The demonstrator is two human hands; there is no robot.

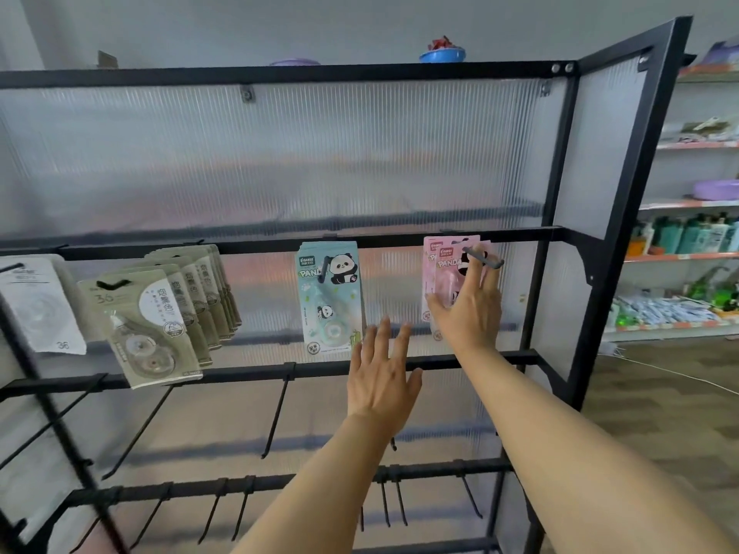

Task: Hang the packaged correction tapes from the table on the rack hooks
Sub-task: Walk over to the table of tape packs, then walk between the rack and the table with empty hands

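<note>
A black rack [240, 245] with hooks fills the view. Two pink panda correction tape packs [444, 266] hang on a hook [487, 261] at the right of the upper rail. My right hand [468, 313] lies against the front pink pack with its fingers straight and its thumb spread to the left. A mint panda pack [330, 297] hangs on the middle hook. My left hand [382, 377] hovers just below and to the right of it, fingers spread, holding nothing. The table is out of view.
Several olive tape packs [160, 313] hang at the left, and a white pack [36, 305] hangs at the far left edge. Bare hooks [276, 413] stick out from the lower rails. Store shelves [688, 255] with goods stand at the right.
</note>
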